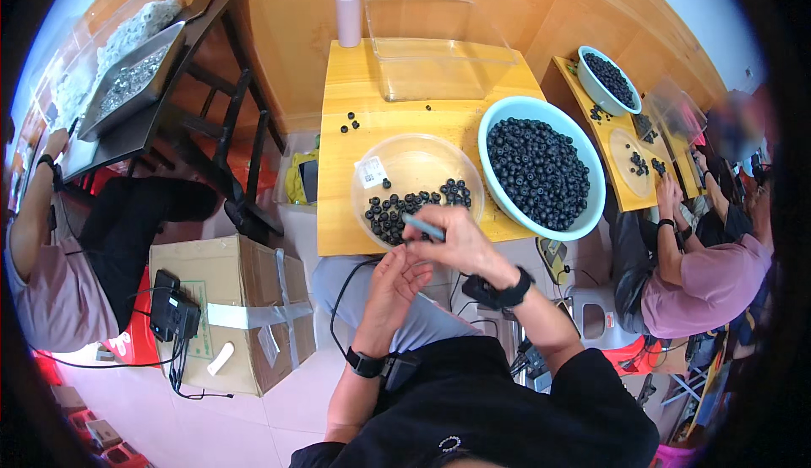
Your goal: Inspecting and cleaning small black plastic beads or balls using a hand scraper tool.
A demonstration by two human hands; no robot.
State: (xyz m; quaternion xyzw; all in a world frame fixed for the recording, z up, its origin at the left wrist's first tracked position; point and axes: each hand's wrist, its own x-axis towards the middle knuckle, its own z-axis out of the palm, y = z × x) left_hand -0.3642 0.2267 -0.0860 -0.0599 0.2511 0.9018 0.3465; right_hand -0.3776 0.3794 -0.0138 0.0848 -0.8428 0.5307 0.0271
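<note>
My right hand [460, 240] grips a slim grey-blue pen-shaped tool [424, 227], its handle sticking out past the fingers to the left. Close against it, my left hand [395, 289] is turned palm up with its fingers curled and the fingertips pinched. Whatever the left fingers hold is too small or hidden. Just beyond both hands lies a round clear plastic tray [414, 151] with a white label inside. Small dark round bead-like pieces [393, 214] gather along its near side. To the right stands a light-blue basin [488, 182] heaped with the same dark pieces [541, 172].
The wooden table [338, 206] also bears a clear rectangular bin [439, 84], a pink flask [347, 16] and a few loose pieces. A cardboard box [253, 316] stands at left. People work at both sides; another blue basin [634, 106] is at right.
</note>
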